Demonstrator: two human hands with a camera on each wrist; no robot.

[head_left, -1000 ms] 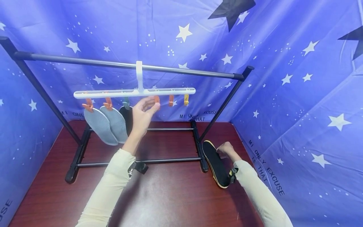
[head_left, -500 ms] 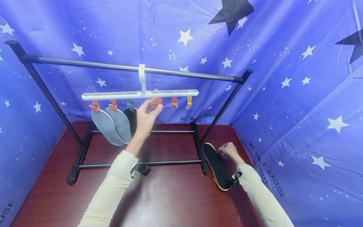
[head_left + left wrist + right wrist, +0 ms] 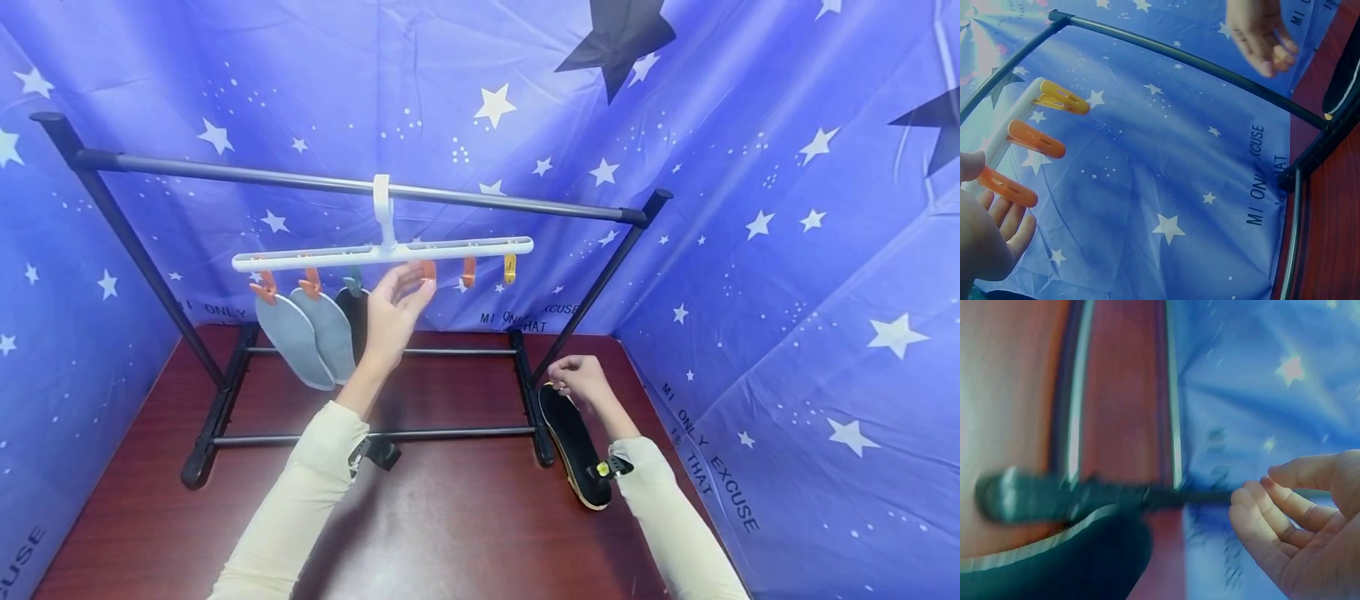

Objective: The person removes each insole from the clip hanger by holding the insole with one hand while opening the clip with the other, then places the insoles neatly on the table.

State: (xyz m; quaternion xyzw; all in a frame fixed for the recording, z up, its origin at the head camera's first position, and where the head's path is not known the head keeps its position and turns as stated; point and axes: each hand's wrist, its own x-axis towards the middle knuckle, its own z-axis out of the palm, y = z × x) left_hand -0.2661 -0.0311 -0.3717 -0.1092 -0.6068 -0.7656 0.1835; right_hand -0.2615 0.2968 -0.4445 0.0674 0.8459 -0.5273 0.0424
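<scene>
In the head view my left hand [image 3: 392, 315] pinches an orange clothes peg [image 3: 428, 271] below the white clip hanger [image 3: 315, 257]. The left wrist view shows the thumb at one side of that peg and fingers at the other. Two grey insoles [image 3: 294, 342] hang from orange pegs at the hanger's left. A black insole [image 3: 357, 315] hangs from a green peg [image 3: 353, 279], partly behind my left hand. Over the upper end of another black insole [image 3: 573, 442], yellow-edged and on the table, is my right hand [image 3: 581, 379], fingers loosely bent. The right wrist view shows nothing between them.
A black metal rack [image 3: 465, 197] carries the hanger and stands on the reddish wooden table [image 3: 450, 525]. Another orange peg [image 3: 469, 272] and a yellow peg [image 3: 510, 268] hang at the hanger's right. Blue star-patterned cloth [image 3: 795, 275] encloses the back and sides.
My right hand has moved from beside the lying insole up and left over its upper end, its fingers less curled. The left hand keeps its pinch on the orange peg.
</scene>
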